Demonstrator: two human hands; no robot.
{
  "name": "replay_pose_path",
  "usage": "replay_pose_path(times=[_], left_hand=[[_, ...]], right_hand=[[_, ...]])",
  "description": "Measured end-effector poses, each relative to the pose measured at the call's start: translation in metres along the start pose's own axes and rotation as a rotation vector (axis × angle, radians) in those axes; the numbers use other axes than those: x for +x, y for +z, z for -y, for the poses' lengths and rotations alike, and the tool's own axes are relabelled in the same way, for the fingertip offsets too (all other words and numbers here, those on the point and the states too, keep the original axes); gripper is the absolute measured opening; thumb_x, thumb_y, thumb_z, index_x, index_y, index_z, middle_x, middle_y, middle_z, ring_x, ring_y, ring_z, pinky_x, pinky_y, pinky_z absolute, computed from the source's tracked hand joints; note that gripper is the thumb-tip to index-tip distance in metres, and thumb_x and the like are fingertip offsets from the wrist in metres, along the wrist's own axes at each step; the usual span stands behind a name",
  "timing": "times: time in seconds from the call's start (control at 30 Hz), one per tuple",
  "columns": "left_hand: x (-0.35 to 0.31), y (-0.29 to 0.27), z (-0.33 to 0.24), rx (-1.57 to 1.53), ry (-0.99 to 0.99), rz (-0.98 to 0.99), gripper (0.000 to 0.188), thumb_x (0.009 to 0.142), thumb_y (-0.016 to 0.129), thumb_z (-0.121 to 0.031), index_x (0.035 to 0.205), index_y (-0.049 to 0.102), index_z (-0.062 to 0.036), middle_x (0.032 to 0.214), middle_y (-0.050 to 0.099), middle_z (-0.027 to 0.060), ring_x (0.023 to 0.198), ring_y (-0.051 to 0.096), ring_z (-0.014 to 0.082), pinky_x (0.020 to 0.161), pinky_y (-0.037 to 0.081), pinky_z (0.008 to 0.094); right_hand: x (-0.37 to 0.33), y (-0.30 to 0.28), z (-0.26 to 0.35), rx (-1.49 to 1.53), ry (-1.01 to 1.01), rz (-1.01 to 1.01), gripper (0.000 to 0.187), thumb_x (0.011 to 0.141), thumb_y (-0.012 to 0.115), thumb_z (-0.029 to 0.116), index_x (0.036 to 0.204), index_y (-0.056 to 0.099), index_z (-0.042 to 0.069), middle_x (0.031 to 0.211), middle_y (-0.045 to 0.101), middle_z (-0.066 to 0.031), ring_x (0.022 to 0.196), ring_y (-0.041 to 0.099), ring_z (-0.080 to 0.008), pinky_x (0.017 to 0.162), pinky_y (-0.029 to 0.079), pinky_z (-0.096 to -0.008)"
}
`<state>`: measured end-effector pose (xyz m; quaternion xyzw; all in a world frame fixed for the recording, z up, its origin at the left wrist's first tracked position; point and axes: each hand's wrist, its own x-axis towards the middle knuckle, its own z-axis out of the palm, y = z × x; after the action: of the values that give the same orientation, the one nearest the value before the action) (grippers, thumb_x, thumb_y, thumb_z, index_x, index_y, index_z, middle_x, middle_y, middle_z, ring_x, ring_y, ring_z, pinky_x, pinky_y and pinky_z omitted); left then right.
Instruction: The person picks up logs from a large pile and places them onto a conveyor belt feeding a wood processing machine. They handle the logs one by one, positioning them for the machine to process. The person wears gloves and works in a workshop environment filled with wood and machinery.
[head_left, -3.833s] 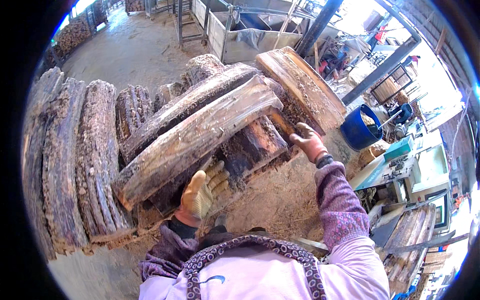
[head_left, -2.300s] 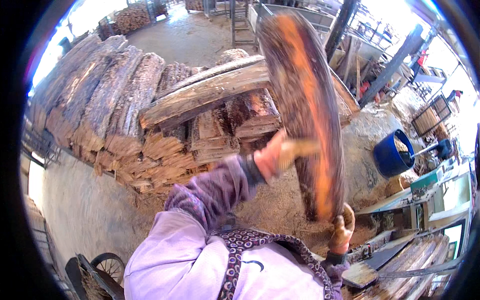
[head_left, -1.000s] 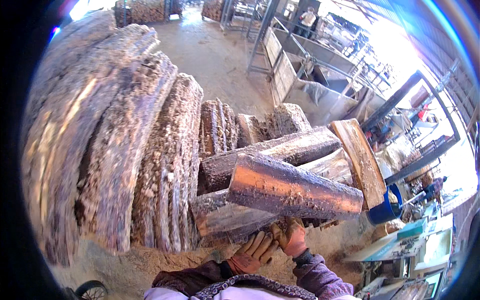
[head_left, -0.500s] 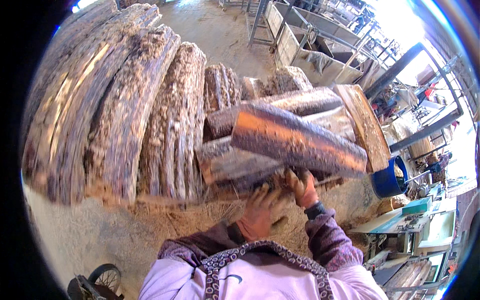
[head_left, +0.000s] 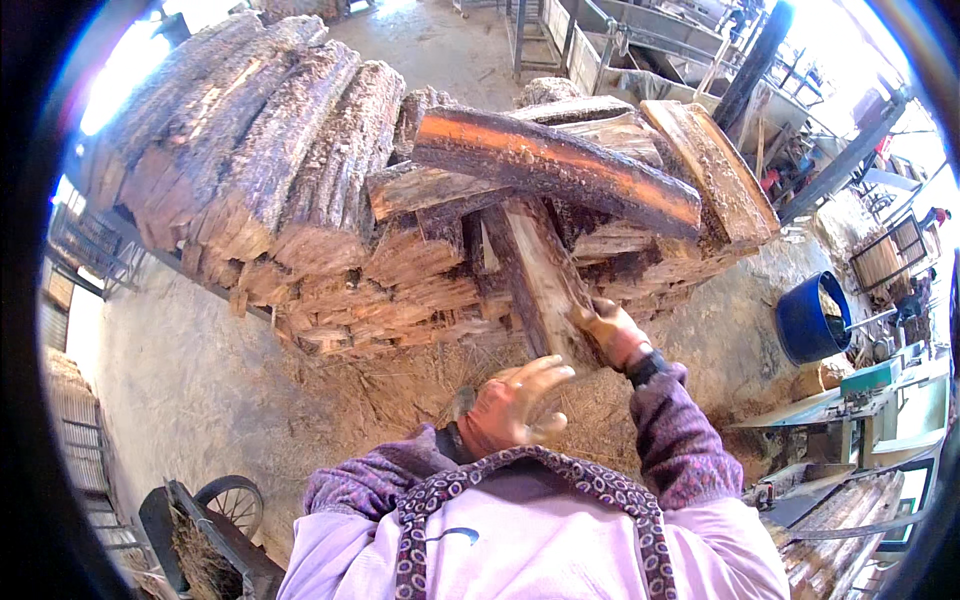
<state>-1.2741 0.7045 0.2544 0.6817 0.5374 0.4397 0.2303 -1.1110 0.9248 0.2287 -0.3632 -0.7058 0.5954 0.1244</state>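
Observation:
A split log (head_left: 540,275) juts out toward me from the stack, tilted down at its near end. My right hand (head_left: 612,335) grips that near end from its right side, fingers wrapped on the wood. Just left of the same end, my left hand (head_left: 512,402) hangs with fingers spread and nothing in them. Across the top of the stack lies a dark log (head_left: 560,170) with an orange stripe. Beneath it sits a paler split log (head_left: 410,190). The far end of the log I hold is hidden under these pieces.
A tall wood stack (head_left: 340,270) spans the space before me, thick bark slabs on its left. A blue barrel (head_left: 808,320) stands to the right, near a workbench (head_left: 800,400). At lower left is a cart with a wheel (head_left: 232,508). Sawdust covers the floor (head_left: 370,400).
The split log has come out of the stack toward me, held in my right hand. My left hand is spread beside it, farther back from the stack. My view has shifted, showing more stack front.

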Motion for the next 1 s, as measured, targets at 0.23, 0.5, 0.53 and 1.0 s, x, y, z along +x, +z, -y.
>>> replay_pose_path(times=[0.23,0.5,0.53,1.0], left_hand=[[-0.026,0.066,0.027,-0.989,-0.84,-0.018,0.062,0.097,0.068,-0.038,0.142,0.054,0.0024,0.143,0.059,0.018,0.126,0.06,0.0302,0.108,0.046,0.0357],[0.023,0.104,0.084,-0.939,-0.163,0.366,0.055,0.098,0.064,-0.02,0.148,0.05,-0.001,0.157,0.047,0.0142,0.147,0.042,0.0256,0.124,0.028,0.0412],[0.046,0.088,0.05,-0.671,0.026,0.246,0.06,0.095,0.069,-0.02,0.148,0.05,0.0,0.155,0.049,0.0143,0.144,0.045,0.0266,0.123,0.031,0.0415],[-0.003,-0.076,0.09,-0.885,-0.664,0.089,0.067,0.1,0.06,-0.051,0.152,0.048,-0.0105,0.144,0.057,0.0184,0.123,0.06,0.0335,0.103,0.049,0.0478]], right_hand=[[-0.199,-0.039,-0.024,0.084,0.173,0.014,0.041,0.093,0.075,0.019,0.125,0.064,-0.005,0.107,0.072,-0.0056,0.09,0.065,-0.0139,0.082,0.055,-0.0317],[-0.265,-0.067,0.009,-0.072,-0.104,-0.099,0.057,0.081,0.081,0.011,0.131,0.06,-0.008,0.121,0.07,-0.0108,0.11,0.064,-0.0174,0.098,0.051,-0.0332],[-0.255,-0.081,0.031,-0.205,-0.256,-0.187,0.056,0.082,0.08,0.012,0.131,0.061,-0.008,0.12,0.07,-0.0127,0.111,0.064,-0.0196,0.099,0.05,-0.0346],[-0.065,-0.007,0.14,-0.483,-0.755,-0.275,0.055,0.081,0.08,0.025,0.128,0.066,-0.001,0.128,0.068,-0.0194,0.119,0.065,-0.0293,0.104,0.05,-0.0393]])
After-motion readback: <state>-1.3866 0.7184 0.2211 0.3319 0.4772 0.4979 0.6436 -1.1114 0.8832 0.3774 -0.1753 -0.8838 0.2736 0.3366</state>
